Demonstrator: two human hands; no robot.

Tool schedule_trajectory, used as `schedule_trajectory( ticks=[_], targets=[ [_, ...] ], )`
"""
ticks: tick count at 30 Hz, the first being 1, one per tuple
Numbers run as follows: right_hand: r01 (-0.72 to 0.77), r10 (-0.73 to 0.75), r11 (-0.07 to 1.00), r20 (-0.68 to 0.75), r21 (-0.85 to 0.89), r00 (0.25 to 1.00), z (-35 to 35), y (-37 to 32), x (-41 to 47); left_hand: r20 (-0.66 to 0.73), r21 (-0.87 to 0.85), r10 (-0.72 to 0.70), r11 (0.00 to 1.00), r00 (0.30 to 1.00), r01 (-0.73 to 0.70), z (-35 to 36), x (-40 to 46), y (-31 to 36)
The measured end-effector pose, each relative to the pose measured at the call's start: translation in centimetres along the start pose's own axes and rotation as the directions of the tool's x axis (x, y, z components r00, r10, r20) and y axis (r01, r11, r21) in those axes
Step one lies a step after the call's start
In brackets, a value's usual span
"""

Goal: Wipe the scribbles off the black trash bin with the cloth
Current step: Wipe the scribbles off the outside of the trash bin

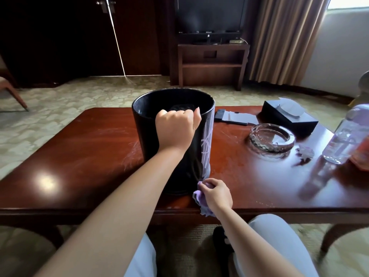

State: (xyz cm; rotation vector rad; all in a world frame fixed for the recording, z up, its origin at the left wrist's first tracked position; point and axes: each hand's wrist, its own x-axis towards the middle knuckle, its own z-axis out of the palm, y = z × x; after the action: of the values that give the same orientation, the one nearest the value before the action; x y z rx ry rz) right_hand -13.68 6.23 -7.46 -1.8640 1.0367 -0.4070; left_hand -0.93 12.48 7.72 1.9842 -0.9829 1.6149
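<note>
No legible txt, labels or nos. anywhere; bin (151, 136) marks just scribbles (206, 145).

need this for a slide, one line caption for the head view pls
Left hand grips the black trash bin's rim while right hand holds the purple cloth at its scribbled base.

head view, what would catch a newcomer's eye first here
The black trash bin stands mid-table with pale scribbles down its right side. The left hand grips its near rim, while the right hand holds a purple cloth against the bin's base at the table's near edge. To the right sit a glass ashtray and a clear bottle.
</note>
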Motion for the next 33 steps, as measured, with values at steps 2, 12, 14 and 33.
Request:
schedule_trajectory(
  ticks=[2,12,14,33],
  targets=[
    [0.007,-0.01,0.999,0.061,0.048,0.998,-0.4,0.1,0.3,-0.005,0.003,-0.001,1.0,1.0,0.001,0.0,0.0,0.0],
    [0.021,-0.022,0.999,0.032,0.034,0.999,-0.1,0.4,0.4,-0.007,0.012,-0.001,1.0,1.0,0.002,0.1,0.0,0.0],
    [-0.076,0.084,0.983,-0.043,0.167,0.996,0.1,0.1,0.4,-0.008,0.01,-0.001,1.0,1.0,0.001,0.1,0.0,-0.1],
    [-0.054,0.057,0.992,-0.019,0.112,0.998,-0.1,0.0,1.0,0.029,0.001,-0.007,1.0,1.0,0.007,-0.3,0.2,0.0]
  ],
)
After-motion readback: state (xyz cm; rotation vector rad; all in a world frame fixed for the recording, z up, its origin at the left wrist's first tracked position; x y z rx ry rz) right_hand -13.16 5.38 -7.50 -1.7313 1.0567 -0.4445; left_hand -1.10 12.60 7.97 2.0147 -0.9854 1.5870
